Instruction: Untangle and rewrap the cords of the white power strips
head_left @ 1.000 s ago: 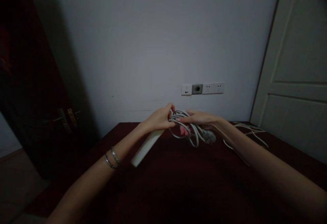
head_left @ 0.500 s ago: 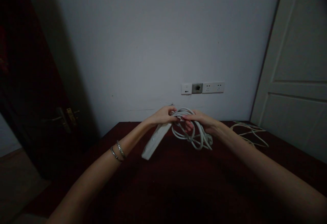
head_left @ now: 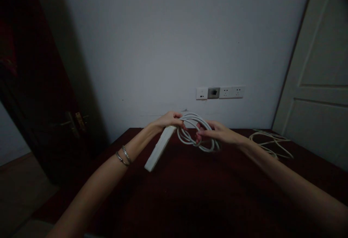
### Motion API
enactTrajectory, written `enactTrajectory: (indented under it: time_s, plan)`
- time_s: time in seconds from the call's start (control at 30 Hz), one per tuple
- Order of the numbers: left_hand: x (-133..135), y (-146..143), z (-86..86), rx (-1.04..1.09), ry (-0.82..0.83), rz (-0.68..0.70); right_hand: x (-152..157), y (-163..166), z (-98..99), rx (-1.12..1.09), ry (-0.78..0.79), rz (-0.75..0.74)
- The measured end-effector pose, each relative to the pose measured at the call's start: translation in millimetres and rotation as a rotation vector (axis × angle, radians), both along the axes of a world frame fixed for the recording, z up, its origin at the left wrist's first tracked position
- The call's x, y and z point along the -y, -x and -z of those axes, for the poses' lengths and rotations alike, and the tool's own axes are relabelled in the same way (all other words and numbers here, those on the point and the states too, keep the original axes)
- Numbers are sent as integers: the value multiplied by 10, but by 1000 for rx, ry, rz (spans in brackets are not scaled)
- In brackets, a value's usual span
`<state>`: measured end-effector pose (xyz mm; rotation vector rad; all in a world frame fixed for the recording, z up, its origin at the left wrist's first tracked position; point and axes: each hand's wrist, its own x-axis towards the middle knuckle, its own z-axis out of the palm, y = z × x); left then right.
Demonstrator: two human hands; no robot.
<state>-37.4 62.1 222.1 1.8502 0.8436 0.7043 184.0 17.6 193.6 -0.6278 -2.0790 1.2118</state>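
My left hand [head_left: 166,120] is closed round the top end of a long white power strip [head_left: 158,148], which slopes down toward me over the dark red table [head_left: 190,194]. The strip's grey-white cable [head_left: 190,136] is gathered in loose loops between my hands. My right hand [head_left: 217,132] pinches those loops from the right, fingers closed on the cable. Two thin bracelets [head_left: 123,155] ring my left wrist.
A second coil of pale cord [head_left: 269,142] lies on the table at the right. A row of wall sockets [head_left: 220,92] sits on the grey wall behind. A dark door with a brass handle [head_left: 76,122] stands at left, a white door [head_left: 320,86] at right.
The cable loops have been gathered tighter and lifted; the plug that hung low at the right is no longer seen. Both hands shifted slightly, and the view turned a little left.
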Motion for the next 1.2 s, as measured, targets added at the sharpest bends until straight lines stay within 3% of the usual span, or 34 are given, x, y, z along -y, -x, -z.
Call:
enactTrajectory:
  time_s: [0.1,0.2,0.3,0.6,0.73,0.97,1.07,1.2]
  plan:
    - [-4,41,24,29,132,165,-9,81,93,-106,106,-15]
    - [24,72,62,-15,246,228,-23,138,157,-189,215,-23]
    - [79,90,129,-67,358,287,-15,155,156,-123,243,-28]
    - [77,120,281,-100,479,327,17,176,-41,268,-128,150]
    - [27,110,266,29,386,355,-25,122,-125,256,-194,234]
    - [-39,177,231,24,62,191,-78,-20,-205,222,-194,336]
    - [-83,313,373,-32,7,176,-104,-78,-154,194,-138,384]
    - [-147,407,695,-137,-80,127,-164,-169,-47,69,33,408]
